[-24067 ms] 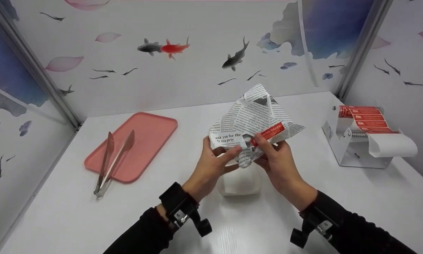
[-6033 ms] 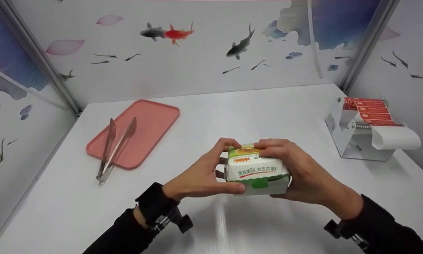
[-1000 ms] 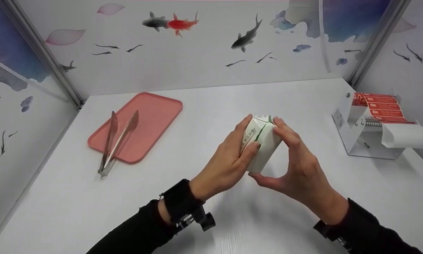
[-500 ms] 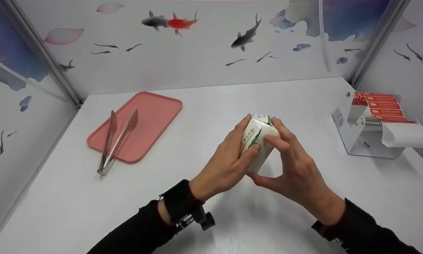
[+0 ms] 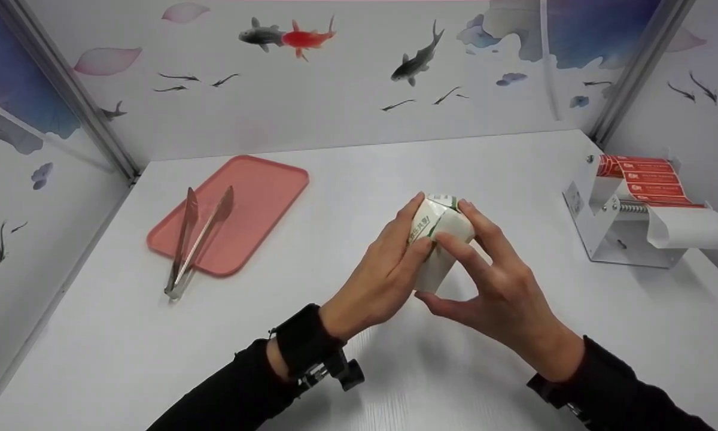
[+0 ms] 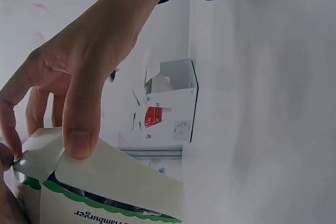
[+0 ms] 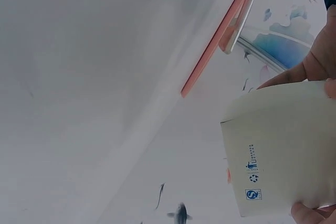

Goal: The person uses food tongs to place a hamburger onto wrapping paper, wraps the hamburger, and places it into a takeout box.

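Note:
A white paper hamburger box [image 5: 435,272] with green trim is held tilted on end over the table, between both hands. My left hand [image 5: 380,269] grips its left side, thumb across the front near the green-edged seam. My right hand [image 5: 511,299] holds it from the right: one finger at the top edge, the index fingertip on the seam beside the left thumb, the thumb at the lower edge. In the left wrist view the box's Hamburger print [image 6: 102,217] lies below a dark gap along the lid edge. The right wrist view shows a pale panel [image 7: 283,145] with blue marks.
A pink tray [image 5: 269,209] lies at the left, with metal tongs [image 5: 185,263] resting across its near edge. At the right stands a label dispenser [image 5: 631,239] with red labels and a loose backing strip. Fish-printed wall panels [image 5: 335,108] enclose the table's back and sides.
Long before, both hands held newsprint wrapping with a red label; later, the box, lid down. Over the last second the right index finger has slid down-left onto the seam.

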A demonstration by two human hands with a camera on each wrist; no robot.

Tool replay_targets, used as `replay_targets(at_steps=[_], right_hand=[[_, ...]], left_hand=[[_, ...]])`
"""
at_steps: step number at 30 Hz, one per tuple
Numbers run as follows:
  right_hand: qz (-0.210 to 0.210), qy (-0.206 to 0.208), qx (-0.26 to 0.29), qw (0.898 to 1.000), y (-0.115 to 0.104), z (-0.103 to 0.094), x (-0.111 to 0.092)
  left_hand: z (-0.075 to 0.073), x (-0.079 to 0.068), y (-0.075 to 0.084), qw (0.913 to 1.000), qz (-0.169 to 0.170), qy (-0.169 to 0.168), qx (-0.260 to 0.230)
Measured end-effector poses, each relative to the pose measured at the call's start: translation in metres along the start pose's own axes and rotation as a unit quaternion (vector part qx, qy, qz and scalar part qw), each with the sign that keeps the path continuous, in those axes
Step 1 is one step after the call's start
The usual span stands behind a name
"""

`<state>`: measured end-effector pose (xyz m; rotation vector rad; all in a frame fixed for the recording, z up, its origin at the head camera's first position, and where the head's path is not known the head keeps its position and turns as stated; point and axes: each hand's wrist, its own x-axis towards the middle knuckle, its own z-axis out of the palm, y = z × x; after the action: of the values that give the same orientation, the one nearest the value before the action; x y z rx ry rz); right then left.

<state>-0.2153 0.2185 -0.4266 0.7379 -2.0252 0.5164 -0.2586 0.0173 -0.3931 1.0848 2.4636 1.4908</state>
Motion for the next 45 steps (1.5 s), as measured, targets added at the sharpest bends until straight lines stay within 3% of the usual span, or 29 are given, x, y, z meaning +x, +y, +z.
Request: replay_targets(at_steps=[11, 19, 23, 29, 34, 36, 40, 42, 45], right_hand=[[0.012, -0.010, -0.013, 1.000, -0.002, -0.003, 0.001], [0.033, -0.006, 0.007, 0.999, -0.002, -0.004, 0.001], [0.054, 0.016, 0.045, 0.997, -0.002, -0.005, 0.005], [0.074, 0.071, 0.072, 0.992, -0.003, -0.007, 0.017], [0.083, 0.103, 0.080, 0.988, -0.008, -0.008, 0.024], [0.084, 0.101, 0.087, 0.987, -0.011, -0.009, 0.026], [0.083, 0.072, 0.100, 0.989, -0.017, -0.014, 0.026], [0.081, 0.044, 0.085, 0.992, -0.018, -0.021, 0.026], [0.047, 0.023, 0.043, 0.998, -0.014, -0.033, 0.025]], left_hand=[[0.001, 0.003, 0.003, 0.9998, -0.002, 0.016, 0.011], [-0.002, 0.003, 0.006, 0.9997, 0.003, 0.019, 0.017], [-0.003, 0.002, 0.004, 0.9989, 0.014, 0.039, -0.022], [-0.002, 0.000, -0.004, 0.9908, 0.085, 0.091, -0.053], [0.004, 0.003, -0.004, 0.9819, 0.097, 0.106, -0.123], [0.005, 0.005, -0.004, 0.9770, 0.108, 0.117, -0.142], [0.001, 0.008, -0.006, 0.9728, 0.137, 0.132, -0.132], [-0.004, 0.009, -0.009, 0.9738, 0.143, 0.126, -0.124], [-0.016, 0.010, -0.012, 0.9780, 0.145, 0.098, -0.114]])
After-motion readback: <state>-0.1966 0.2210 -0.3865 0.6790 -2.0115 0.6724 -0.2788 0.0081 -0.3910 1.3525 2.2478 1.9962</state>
